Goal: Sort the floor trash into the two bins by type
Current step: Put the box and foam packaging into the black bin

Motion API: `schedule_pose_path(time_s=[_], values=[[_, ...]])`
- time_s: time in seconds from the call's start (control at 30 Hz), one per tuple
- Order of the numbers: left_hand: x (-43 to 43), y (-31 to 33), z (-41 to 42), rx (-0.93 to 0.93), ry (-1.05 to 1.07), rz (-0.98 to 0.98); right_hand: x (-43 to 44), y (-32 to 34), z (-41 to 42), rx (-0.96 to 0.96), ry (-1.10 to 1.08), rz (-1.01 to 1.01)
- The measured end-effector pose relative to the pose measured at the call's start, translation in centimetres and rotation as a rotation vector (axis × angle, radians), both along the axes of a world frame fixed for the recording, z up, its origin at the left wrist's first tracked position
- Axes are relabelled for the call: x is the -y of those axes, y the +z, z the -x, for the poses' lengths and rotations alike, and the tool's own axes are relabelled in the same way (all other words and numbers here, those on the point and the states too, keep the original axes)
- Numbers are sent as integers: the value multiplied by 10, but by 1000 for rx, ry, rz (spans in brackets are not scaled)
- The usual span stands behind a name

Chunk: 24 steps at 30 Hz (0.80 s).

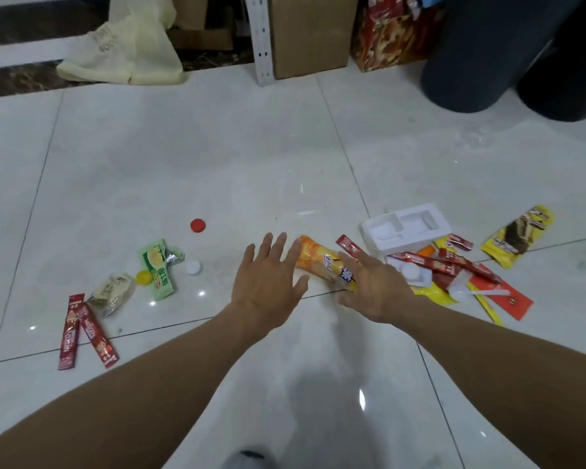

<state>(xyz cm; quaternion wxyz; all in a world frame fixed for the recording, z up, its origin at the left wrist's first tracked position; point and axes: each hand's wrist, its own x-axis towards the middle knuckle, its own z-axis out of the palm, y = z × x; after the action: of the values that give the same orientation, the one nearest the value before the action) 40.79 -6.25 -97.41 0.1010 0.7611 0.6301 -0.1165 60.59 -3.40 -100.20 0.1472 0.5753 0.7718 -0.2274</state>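
The orange-and-yellow crinkled plastic snack wrapper (315, 262) lies flat on the glossy white tiled floor (217, 164), slanting from upper left to lower right, its near end crossing a grout line. The right hand (376, 286) is over that near end with fairly straight fingers and holds nothing that I can see. Motion blur hides whether it touches the film. The left hand (268, 275) hovers just beside the wrapper's left edge, empty, fingers spread wide.

The step in hand looks like picking up this wrapper. Thin film on slick tile will probably slide under a flat press. A thumb-and-finger pinch at one end should work better, with the left hand blocking the far side. It is best lifted straight up before any swing, because a red stick sachet (351, 245) lies just beside its right edge and could be dragged along.

To the right the space is crowded by a white moulded plastic tray (405, 228) and a heap of red sachets and yellow wrappers (454, 275). To the left the tile is open as far as a white bottle cap (193, 267) and a red bottle cap (197, 225).

The two dark round bins (481, 52) stand side by side, well apart at the upper right. Bare tile runs between them and the wrapper, so the carry path looks free. Nothing shows which bin takes film.
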Motion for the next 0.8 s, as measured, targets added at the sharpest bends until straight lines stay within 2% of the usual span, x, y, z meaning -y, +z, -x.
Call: schedule_pose_path(time_s=[0.17, 0.4, 0.57, 0.8], values=[[-9, -41, 10, 2, 25, -40, -23, -38, 1, 28, 60, -17], [-5, -44, 20, 14, 74, -67, -22, -58, 10, 6, 74, -18], [10, -32, 52, 51, 208, -95, -33, -40, 43, -90, 108, -53], [44, -10, 124, 2, 401, -124, -46, -6, 132, -222, 116, -141]])
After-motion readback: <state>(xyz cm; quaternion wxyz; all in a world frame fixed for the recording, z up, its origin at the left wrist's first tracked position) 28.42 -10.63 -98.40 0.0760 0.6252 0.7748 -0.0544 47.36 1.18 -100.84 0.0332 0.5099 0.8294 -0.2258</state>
